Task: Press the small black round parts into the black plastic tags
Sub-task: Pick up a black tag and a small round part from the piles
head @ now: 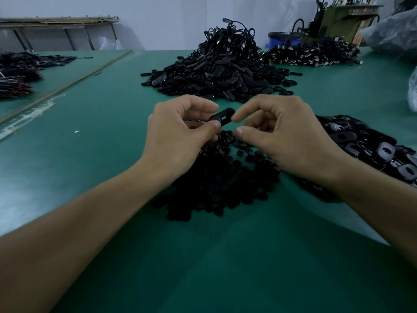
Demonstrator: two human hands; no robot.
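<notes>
A small factory assembly workshop: a long green-matted surface [90, 154] carries bulk heaps of identical black plastic tags [216, 71], small round parts [216, 184] and corded pieces [316, 53], with an olive-green machine [338, 21] behind.

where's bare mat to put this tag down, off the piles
Bare green mat lies left of the left hand that pinches the tag, out to the wooden strip, and in the near stretch between the forearms below the round parts pile. Crowded: the tag pile on the right and the big heap behind.
</notes>
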